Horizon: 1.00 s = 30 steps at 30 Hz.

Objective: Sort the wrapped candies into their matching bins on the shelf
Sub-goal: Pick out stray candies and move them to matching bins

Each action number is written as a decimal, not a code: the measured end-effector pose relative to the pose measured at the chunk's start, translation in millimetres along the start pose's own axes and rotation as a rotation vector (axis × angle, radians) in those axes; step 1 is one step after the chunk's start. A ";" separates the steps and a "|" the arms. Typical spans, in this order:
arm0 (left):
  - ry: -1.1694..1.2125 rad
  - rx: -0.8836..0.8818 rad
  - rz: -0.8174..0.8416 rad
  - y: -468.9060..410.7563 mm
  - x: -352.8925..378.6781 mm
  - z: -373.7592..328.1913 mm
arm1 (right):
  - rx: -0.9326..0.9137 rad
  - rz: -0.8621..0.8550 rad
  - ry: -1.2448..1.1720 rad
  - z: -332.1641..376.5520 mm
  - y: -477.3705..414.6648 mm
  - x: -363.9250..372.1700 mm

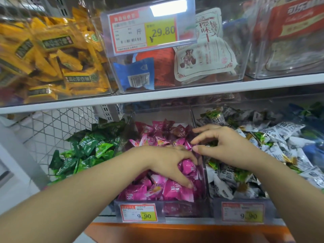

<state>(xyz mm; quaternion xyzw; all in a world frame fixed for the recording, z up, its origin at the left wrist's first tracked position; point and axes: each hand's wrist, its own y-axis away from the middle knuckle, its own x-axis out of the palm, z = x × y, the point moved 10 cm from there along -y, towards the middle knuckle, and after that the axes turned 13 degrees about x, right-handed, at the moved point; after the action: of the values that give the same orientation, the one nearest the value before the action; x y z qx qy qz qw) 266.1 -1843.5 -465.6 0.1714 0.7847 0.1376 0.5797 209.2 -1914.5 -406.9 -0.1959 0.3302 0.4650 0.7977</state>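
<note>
Two hands meet: left hand (166, 160) grips crinkly pink wrapped candies (188, 167) directly beneath it, right hand (226, 146) loose-fingered, empty, at two o'clock.

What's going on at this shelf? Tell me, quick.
A person is sorting wrapped candies on the lower shelf. Their left hand reaches into the middle bin and grips pink candies. Their right hand hovers open over the divider, beside the white-and-green candies. Green candies lie piled to the left.
</note>
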 end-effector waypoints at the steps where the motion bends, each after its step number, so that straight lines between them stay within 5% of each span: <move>1: 0.008 -0.019 0.006 -1.4 1.5 4.7 | 0.002 0.005 -0.003 -0.1 0.1 0.3; 8: -0.230 0.011 -0.134 -9.2 -13.7 31.2 | 0.007 0.018 -0.025 0.1 1.5 0.6; 19: -0.272 -0.110 -0.312 21.1 -48.8 85.8 | -0.001 0.032 -0.022 -2.0 -0.4 1.2; 27: 0.003 -0.040 -0.481 46.1 -60.2 42.9 | -0.002 0.027 -0.026 -0.4 -1.2 1.7; 30: 0.170 0.066 -0.387 37.4 -45.2 0.5 | -0.005 0.021 -0.024 0.5 -0.6 1.0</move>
<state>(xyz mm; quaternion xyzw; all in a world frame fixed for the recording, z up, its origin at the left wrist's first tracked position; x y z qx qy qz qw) 282.8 -1829.1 -411.2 0.0242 0.8530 0.0120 0.5212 210.2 -1913.9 -407.2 -0.1889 0.3214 0.4766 0.7961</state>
